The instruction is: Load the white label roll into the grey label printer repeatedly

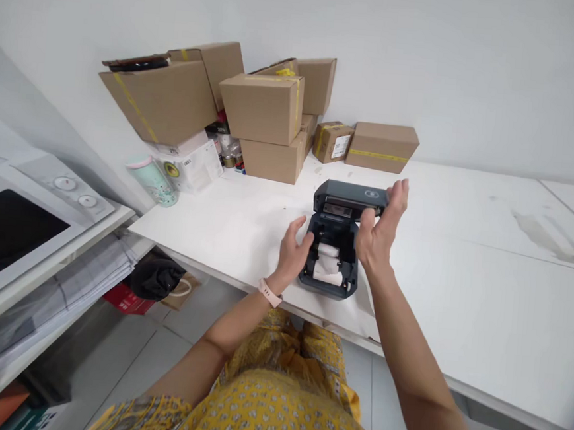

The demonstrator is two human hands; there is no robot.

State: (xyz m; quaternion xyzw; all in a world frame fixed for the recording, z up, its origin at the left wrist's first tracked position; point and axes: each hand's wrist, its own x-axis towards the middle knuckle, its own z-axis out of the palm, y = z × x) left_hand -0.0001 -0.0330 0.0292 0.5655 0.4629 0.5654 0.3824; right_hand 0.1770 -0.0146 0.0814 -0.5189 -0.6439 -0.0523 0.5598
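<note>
A dark label printer (308, 277) sits near the table's front edge, its lid (346, 191) raised and tilted back. Inside the bay lies a white paper roll (327, 271), with a strip of white paper behind it. My right hand (378, 239) grips the lid's right edge, thumb on the inner side and fingers behind. At the printer's left side is my left hand (292, 255), fingers apart and curved, the thumb at the rim. Whether its fingers press on the casing I cannot tell.
Cardboard boxes (260, 107) are stacked at the back left; two smaller ones, including a taped carton (382, 146), stand against the wall. A mint tumbler (153, 181) is beside a white box (191, 168). A microwave (33, 221) stands on a shelf at far left.
</note>
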